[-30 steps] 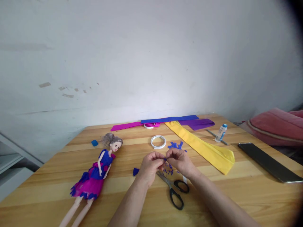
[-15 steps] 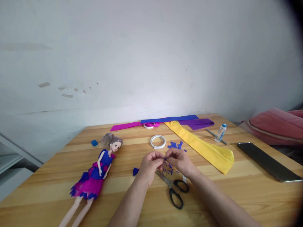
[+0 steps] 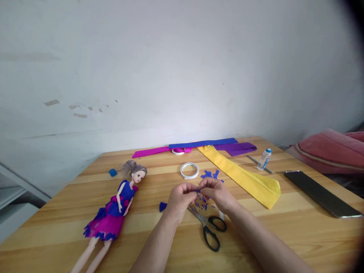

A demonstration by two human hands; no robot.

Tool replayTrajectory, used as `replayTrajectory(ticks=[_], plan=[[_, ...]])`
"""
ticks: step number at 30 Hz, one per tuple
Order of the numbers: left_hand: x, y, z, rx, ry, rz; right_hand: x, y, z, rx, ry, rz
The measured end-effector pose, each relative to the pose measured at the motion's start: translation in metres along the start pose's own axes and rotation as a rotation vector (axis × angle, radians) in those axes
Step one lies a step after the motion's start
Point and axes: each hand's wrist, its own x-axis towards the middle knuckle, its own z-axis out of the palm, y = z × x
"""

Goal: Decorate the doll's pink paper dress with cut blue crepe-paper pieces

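Note:
My left hand (image 3: 180,199) and my right hand (image 3: 216,193) meet above the wooden table (image 3: 284,235), fingertips pinched together on a tiny blue paper piece (image 3: 198,190). Small blue paper scraps (image 3: 202,204) lie beneath them, and more blue cut pieces (image 3: 210,174) sit just beyond. Black-handled scissors (image 3: 209,226) lie under my right wrist. A doll (image 3: 115,204) in a blue and magenta paper dress lies face up to the left. A white tape roll (image 3: 189,170) rests behind my hands.
Folded yellow paper (image 3: 244,176) runs diagonally at right. Blue (image 3: 203,143), magenta (image 3: 150,152) and purple (image 3: 240,148) sheets lie along the wall. A small glue bottle (image 3: 264,159), a dark phone (image 3: 322,193), a blue eraser (image 3: 113,172) and a red cushion (image 3: 330,151) are around.
My hands have stayed together on the blue piece, with only slight finger shifts. Nothing else on the table has moved.

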Motion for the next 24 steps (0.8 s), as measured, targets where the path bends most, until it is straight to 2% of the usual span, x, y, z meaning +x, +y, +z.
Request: replayTrajectory(ticks=[5,13,24], plan=[[-0.0019,0.0042,0.0016,0.079,-0.004,0.026,0.0005,0.002,-0.0005,0.075,-0.001,0.048],[0.0015,-0.0022,-0.0025,0.234,0.022,0.096,-0.0003,-0.0008,-0.0002,0.143,-0.007,0.112],[0.0,-0.001,-0.0027,0.331,0.041,0.181,0.0001,-0.0001,0.0002,0.17,-0.004,0.166]])
